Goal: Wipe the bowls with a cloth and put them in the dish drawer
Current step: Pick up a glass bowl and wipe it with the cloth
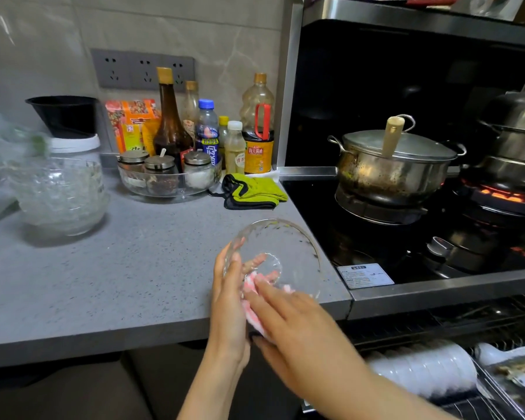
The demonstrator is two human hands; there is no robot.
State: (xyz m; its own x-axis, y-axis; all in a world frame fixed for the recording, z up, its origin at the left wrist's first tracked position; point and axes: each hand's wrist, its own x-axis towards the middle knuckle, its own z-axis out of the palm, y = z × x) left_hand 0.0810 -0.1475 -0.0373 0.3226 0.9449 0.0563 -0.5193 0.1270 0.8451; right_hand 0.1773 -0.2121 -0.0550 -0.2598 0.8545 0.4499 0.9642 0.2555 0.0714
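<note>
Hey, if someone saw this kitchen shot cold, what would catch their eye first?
Front and centre, the left hand holds a tilted glass bowl over the edge of the counter while the right hand presses a pink-and-white cloth into it. Far right, a burner glows orange under a steel steamer pot. A stack of glass bowls stands on the counter at left.

1. Your left hand [228,298] stands edge-up, forearm rising from below, fingers wrapped behind the glass bowl [288,247].
2. Your right hand [288,322], blurred, crosses from the right, fingers extended, pressing the pink cloth [250,315] inside.
</note>
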